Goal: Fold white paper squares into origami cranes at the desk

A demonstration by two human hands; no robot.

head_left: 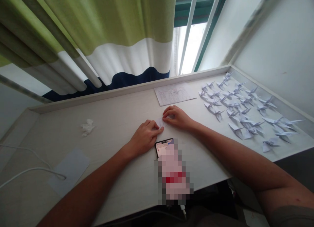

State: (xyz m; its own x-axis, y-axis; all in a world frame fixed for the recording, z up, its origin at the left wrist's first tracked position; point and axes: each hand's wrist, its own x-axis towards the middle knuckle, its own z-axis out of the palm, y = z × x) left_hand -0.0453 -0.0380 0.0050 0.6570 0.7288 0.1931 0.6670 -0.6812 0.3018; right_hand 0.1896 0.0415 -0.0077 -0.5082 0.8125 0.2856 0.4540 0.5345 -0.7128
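Observation:
A small piece of white paper [160, 123], seemingly folded, lies on the white desk between my two hands. My left hand [144, 137] rests on the desk with its thumb and curled fingers closed at the paper's left side. From the right, my right hand [178, 117] pinches the paper's other edge with bent fingers. Much of the paper is hidden by the fingertips, so its exact shape cannot be made out. Just below my hands lies a phone [163, 147], its screen lit and mostly blurred out.
Several folded paper cranes [270, 143] stand at the desk's right side. Behind my hands lies a printed sheet [175, 93]. Leftward are a crumpled tissue [87, 127], a flat white paper sheet [73, 166] and a white cable [31, 170]. A raised rim [110, 92] borders the desk below the curtain [117, 21].

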